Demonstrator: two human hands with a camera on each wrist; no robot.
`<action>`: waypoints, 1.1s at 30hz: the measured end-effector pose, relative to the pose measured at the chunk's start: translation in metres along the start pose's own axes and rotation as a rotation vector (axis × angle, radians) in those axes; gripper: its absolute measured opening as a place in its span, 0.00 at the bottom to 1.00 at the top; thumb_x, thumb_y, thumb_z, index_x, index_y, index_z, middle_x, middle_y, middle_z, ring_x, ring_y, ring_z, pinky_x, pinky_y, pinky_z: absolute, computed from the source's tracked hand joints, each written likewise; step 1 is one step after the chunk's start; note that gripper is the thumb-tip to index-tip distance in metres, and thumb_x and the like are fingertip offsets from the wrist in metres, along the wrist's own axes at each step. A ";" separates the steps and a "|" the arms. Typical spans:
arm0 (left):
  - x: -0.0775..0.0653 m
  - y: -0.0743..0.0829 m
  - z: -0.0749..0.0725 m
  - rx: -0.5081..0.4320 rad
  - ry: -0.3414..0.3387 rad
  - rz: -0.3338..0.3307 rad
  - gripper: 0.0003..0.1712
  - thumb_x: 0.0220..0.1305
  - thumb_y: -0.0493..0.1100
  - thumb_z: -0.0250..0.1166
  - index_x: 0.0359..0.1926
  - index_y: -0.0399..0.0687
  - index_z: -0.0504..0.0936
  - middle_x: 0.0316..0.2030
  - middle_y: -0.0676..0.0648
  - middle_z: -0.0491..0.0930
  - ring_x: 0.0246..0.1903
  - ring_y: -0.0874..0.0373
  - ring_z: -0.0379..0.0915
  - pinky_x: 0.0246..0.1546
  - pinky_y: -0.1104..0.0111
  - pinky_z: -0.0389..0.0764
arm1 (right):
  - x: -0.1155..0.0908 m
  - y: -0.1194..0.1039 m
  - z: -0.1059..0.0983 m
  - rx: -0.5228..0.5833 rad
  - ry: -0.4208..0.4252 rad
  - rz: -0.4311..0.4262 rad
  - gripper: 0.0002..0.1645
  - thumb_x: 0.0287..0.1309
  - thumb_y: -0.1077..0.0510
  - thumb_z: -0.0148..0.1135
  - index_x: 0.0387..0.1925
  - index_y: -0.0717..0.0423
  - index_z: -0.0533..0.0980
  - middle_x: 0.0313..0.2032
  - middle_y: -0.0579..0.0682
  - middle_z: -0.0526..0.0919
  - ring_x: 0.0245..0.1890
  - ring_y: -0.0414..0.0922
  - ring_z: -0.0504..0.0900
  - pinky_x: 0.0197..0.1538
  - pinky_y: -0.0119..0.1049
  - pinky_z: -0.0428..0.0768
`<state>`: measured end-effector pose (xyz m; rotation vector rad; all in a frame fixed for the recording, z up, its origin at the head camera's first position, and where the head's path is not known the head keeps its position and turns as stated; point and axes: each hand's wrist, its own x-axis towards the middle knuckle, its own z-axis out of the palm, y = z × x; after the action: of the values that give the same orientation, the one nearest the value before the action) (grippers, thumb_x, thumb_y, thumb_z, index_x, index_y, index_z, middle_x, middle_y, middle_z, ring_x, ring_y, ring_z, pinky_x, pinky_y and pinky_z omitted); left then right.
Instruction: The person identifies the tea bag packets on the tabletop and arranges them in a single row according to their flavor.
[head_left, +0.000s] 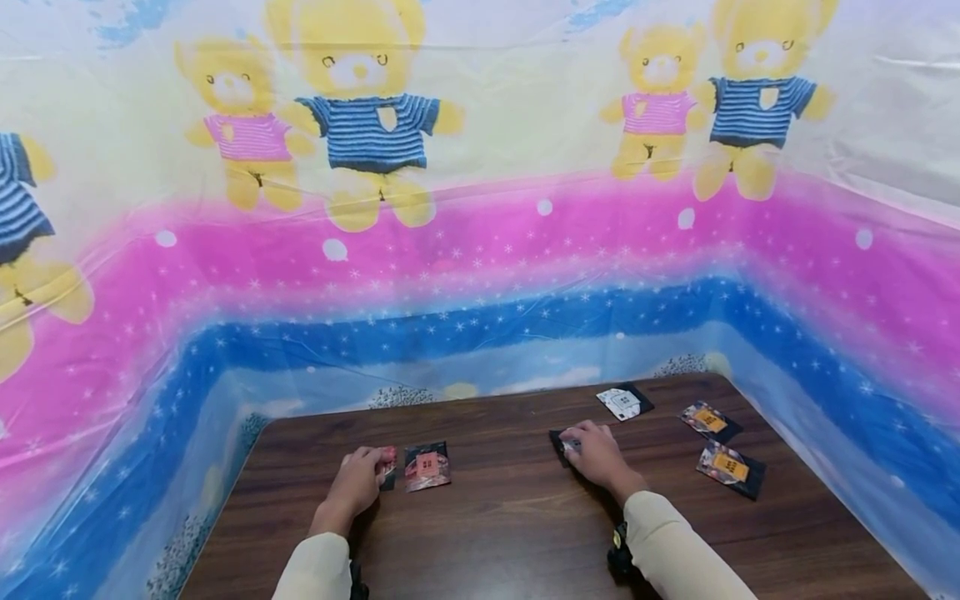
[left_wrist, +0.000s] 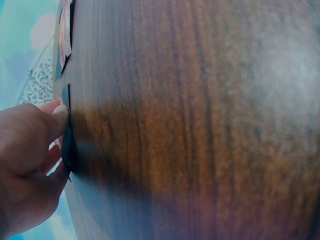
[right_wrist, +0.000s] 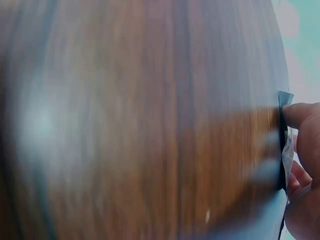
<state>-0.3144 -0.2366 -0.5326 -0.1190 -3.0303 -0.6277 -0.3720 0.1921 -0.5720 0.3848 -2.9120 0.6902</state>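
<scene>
My left hand (head_left: 357, 482) holds a red-and-black sachet (head_left: 388, 468) at the left of the table, covering most of it. In the left wrist view, the thumb and fingers grip that sachet's edges. Just right of it lies another sachet with an orange label (head_left: 427, 465), flat on the wood. Farther right, my right hand (head_left: 597, 454) grips a black-and-white sachet (head_left: 557, 442), partly hidden under the fingers. The right wrist view shows its dark edge (right_wrist: 283, 125) between thumb and fingers, at the tabletop.
A white-and-black sachet (head_left: 624, 403) lies beyond the right hand. Two sachets with yellow-orange labels, an upper one (head_left: 709, 421) and a lower one (head_left: 731, 467), lie at the right of the brown wooden table (head_left: 480, 533). A bear-printed cloth (head_left: 480, 325) hangs behind and around the table.
</scene>
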 end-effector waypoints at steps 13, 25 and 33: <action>-0.001 -0.002 0.000 -0.029 0.015 0.001 0.19 0.70 0.33 0.63 0.60 0.41 0.81 0.62 0.33 0.75 0.63 0.33 0.68 0.63 0.42 0.73 | 0.007 -0.037 0.016 -0.001 -0.004 -0.026 0.16 0.62 0.57 0.69 0.52 0.51 0.84 0.57 0.58 0.80 0.58 0.58 0.76 0.61 0.58 0.71; -0.005 0.000 0.000 -0.030 0.011 0.008 0.19 0.70 0.33 0.63 0.60 0.42 0.81 0.62 0.33 0.75 0.63 0.33 0.68 0.63 0.42 0.73 | 0.007 -0.073 0.033 0.014 0.003 -0.032 0.16 0.63 0.56 0.68 0.52 0.50 0.84 0.57 0.57 0.80 0.56 0.60 0.75 0.59 0.59 0.74; -0.004 0.002 -0.003 -0.016 -0.001 -0.009 0.22 0.70 0.35 0.63 0.64 0.41 0.79 0.63 0.33 0.74 0.63 0.34 0.68 0.62 0.42 0.74 | 0.009 -0.098 0.042 0.054 0.007 -0.018 0.16 0.65 0.55 0.67 0.53 0.50 0.84 0.58 0.58 0.79 0.55 0.60 0.74 0.57 0.60 0.75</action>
<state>-0.3105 -0.2365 -0.5296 -0.1058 -3.0289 -0.6523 -0.3562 0.0863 -0.5664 0.4129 -2.8846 0.7672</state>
